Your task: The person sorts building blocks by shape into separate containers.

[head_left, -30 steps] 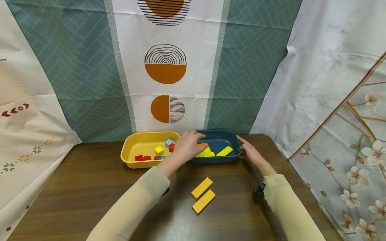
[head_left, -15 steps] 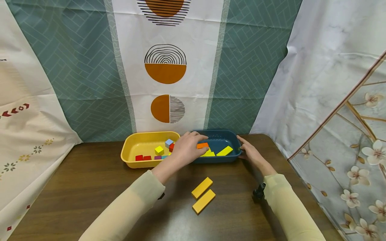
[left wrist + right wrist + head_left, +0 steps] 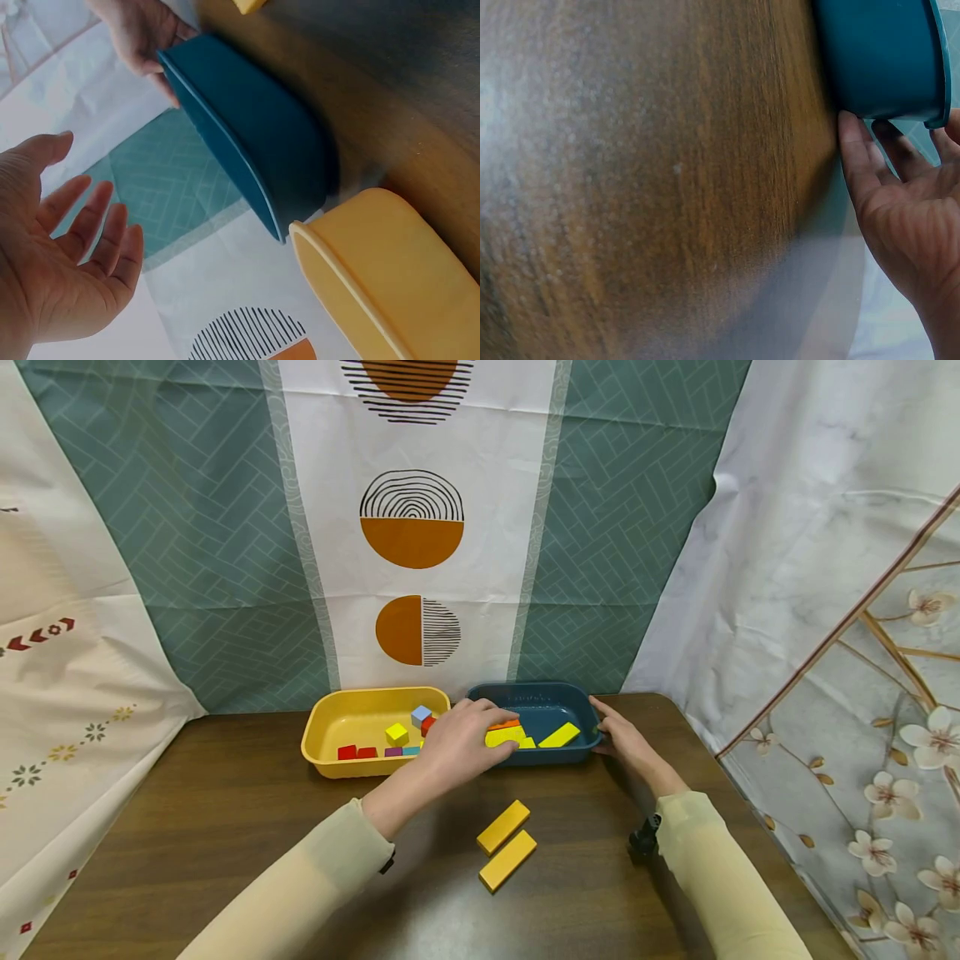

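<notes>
In the head view, my left hand hovers over the left end of a dark blue bin, hiding part of it. Its palm and loosely bent fingers hold nothing in the left wrist view, apart from the bin. Inside the bin lie several yellow blocks and an orange block. My right hand rests at the bin's right end, and in the right wrist view its extended fingertips touch the outside wall. Two amber yellow blocks lie side by side on the table in front.
A yellow bin stands left of the blue one, holding several small cubes, among them a yellow cube, a light blue cube and red cubes. A patterned cloth hangs behind the brown wooden table.
My left hand has drawn slightly back toward me, and its forearm has swung left. Both bins, the loose blocks and my right hand have stayed put.
</notes>
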Demonstrator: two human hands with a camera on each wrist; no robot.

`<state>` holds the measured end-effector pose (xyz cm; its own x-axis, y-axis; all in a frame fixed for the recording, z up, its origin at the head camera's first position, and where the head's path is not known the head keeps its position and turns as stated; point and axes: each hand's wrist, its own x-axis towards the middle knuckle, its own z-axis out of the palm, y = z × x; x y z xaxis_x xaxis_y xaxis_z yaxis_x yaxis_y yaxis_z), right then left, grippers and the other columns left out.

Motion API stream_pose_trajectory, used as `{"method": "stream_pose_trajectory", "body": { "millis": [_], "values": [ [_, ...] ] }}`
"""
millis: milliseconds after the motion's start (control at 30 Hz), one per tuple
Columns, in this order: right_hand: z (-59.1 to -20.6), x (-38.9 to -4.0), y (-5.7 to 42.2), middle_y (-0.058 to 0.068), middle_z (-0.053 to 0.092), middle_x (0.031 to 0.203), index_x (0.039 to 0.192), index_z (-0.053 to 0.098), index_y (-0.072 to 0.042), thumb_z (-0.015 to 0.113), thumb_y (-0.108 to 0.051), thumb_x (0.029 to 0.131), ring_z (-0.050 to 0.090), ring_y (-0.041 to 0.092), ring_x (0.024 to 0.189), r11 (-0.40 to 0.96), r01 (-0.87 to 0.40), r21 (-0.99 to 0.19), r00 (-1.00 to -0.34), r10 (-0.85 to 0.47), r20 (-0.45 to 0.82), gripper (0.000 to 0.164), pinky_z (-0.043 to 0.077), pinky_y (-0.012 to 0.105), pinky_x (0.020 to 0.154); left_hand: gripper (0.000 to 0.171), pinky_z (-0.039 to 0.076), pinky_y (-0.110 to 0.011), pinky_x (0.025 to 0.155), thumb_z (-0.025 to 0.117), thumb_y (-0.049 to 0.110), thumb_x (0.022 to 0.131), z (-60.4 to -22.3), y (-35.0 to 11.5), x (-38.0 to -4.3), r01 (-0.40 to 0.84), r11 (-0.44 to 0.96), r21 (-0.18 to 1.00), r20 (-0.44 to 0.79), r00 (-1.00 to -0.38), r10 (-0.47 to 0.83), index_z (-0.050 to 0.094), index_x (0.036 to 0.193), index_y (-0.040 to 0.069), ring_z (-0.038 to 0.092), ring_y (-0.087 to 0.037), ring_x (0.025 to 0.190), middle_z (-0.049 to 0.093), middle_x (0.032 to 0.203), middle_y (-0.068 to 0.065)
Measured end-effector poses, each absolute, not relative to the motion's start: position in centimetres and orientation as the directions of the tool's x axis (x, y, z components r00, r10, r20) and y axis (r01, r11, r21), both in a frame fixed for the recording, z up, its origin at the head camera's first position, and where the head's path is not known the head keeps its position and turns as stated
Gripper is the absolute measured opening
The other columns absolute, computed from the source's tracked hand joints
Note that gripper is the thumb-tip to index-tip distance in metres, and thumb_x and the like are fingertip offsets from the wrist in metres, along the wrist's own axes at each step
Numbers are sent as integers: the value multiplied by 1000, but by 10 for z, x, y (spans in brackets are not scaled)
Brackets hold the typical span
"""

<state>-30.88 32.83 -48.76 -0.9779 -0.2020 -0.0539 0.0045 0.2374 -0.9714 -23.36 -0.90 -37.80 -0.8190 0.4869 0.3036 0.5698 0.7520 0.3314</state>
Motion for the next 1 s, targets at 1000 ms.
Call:
{"method": "stream_pose_trajectory", "body": {
  "millis": [1000],
  "values": [
    [-487,-307,329,10,0,171,166,13,-16,30,-8,105,43,39,130,246,-6,-969,-975,-217,-49,63,39,60,110,40,50,-31,79,78,43,89,-444,-32,-195,586,738,336,52,-794,606,76,122,22,54,-14,97,70,114,6]
  ]
}}
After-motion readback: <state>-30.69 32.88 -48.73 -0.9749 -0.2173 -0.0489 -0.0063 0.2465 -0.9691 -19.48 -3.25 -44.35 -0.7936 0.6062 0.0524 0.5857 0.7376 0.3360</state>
